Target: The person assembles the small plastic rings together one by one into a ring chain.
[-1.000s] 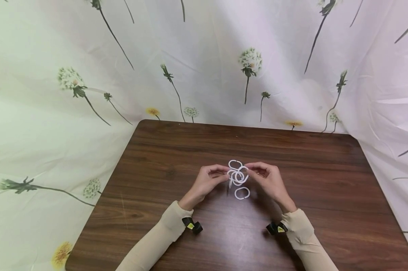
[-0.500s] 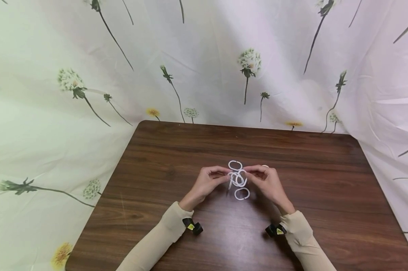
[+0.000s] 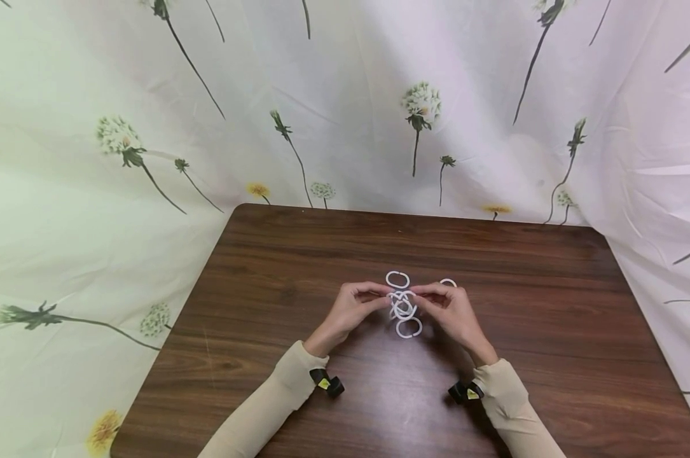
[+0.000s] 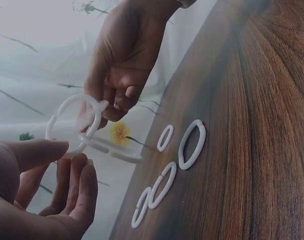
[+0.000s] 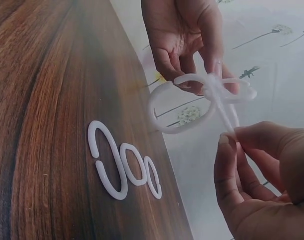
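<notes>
Over the middle of the brown table point(image 3: 299, 267), both hands hold a small cluster of linked white plastic rings point(image 3: 402, 304). My left hand point(image 3: 381, 298) pinches one ring point(image 4: 74, 125) between thumb and fingers. My right hand point(image 3: 427, 295) pinches the other side of the cluster point(image 5: 224, 107) with thumb and forefinger. The held rings hang a little above the tabletop. Loose rings lie flat below and around them: one ring point(image 3: 397, 279) behind the hands, another ring point(image 3: 409, 328) in front, a third ring point(image 3: 448, 282) just past the right hand.
In the wrist views, several loose rings point(image 4: 191, 144) point(image 5: 108, 160) lie side by side near the table's far edge. A flower-printed white cloth point(image 3: 150, 127) hangs behind and around the table. Small black clips point(image 3: 326, 383) sit at both wrists.
Both hands have sunk slightly and drawn closer, bunching the held rings. The right hand shifted a little nearer, uncovering a loose ring beyond it.
</notes>
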The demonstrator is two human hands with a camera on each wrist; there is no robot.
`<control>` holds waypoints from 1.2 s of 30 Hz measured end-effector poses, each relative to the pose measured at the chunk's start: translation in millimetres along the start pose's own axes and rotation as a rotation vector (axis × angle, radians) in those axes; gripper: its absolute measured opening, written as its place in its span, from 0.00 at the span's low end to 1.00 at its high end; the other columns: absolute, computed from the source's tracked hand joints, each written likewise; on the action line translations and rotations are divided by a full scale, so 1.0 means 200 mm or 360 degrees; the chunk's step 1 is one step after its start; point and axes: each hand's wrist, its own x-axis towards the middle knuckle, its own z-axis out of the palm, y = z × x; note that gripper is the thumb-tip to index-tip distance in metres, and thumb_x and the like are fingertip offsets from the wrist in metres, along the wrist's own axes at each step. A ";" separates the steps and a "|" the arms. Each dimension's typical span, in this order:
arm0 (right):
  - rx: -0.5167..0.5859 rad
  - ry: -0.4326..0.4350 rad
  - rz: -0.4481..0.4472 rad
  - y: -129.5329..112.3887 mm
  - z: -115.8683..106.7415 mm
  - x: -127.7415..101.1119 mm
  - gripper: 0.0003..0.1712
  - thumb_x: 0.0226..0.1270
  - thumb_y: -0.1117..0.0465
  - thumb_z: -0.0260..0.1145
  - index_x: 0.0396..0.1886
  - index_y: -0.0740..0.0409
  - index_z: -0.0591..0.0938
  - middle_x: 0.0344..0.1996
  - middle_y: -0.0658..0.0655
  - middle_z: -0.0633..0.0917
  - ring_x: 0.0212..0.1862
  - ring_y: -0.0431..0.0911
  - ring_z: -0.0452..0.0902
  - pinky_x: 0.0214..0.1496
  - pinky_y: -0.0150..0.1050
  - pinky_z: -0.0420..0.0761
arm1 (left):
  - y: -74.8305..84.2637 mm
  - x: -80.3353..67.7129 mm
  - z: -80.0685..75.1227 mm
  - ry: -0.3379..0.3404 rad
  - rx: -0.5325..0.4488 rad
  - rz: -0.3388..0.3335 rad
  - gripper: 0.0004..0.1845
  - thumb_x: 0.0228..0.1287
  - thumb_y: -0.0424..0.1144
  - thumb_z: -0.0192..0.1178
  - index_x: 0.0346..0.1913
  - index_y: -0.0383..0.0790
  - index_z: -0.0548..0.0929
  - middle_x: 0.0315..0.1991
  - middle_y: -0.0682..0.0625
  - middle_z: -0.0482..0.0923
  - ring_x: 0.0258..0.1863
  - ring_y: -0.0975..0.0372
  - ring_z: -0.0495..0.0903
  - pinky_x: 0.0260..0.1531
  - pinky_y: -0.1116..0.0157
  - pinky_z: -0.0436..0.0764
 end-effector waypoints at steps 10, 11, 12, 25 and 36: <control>0.0102 0.0082 -0.0037 0.00 -0.01 0.01 0.13 0.64 0.73 0.66 0.47 0.72 0.82 0.35 0.57 0.86 0.33 0.46 0.85 0.35 0.42 0.88 | 0.01 0.00 -0.02 0.0048 -0.0004 -0.0051 0.13 0.60 0.31 0.68 0.47 0.28 0.84 0.48 0.31 0.83 0.38 0.68 0.85 0.38 0.75 0.81; 0.0111 0.0084 -0.0031 0.02 -0.01 0.01 0.13 0.64 0.72 0.66 0.48 0.71 0.82 0.35 0.59 0.86 0.32 0.45 0.85 0.34 0.44 0.88 | 0.01 0.00 -0.02 0.0047 -0.0012 -0.0057 0.14 0.60 0.31 0.68 0.47 0.27 0.83 0.48 0.30 0.82 0.38 0.68 0.85 0.38 0.75 0.81; 0.0120 0.0088 -0.0031 0.03 -0.01 0.01 0.13 0.64 0.71 0.67 0.48 0.71 0.82 0.36 0.60 0.86 0.32 0.46 0.85 0.34 0.44 0.88 | 0.01 0.00 -0.02 0.0045 -0.0019 -0.0063 0.15 0.60 0.31 0.68 0.48 0.26 0.83 0.49 0.29 0.82 0.37 0.68 0.85 0.38 0.75 0.81; 0.0316 0.0177 -0.0060 0.01 -0.02 0.02 0.13 0.64 0.74 0.65 0.47 0.76 0.78 0.31 0.54 0.83 0.32 0.45 0.86 0.37 0.37 0.88 | 0.00 0.00 -0.03 0.0100 -0.0052 -0.0128 0.13 0.59 0.31 0.69 0.44 0.28 0.82 0.38 0.48 0.85 0.37 0.68 0.85 0.42 0.64 0.83; 0.0397 0.0178 -0.0121 -0.02 -0.04 0.03 0.13 0.65 0.73 0.65 0.48 0.75 0.77 0.31 0.53 0.82 0.31 0.37 0.85 0.38 0.35 0.88 | -0.02 0.01 -0.02 0.0085 -0.0064 -0.0187 0.14 0.59 0.33 0.69 0.45 0.29 0.82 0.37 0.48 0.85 0.38 0.60 0.87 0.45 0.61 0.84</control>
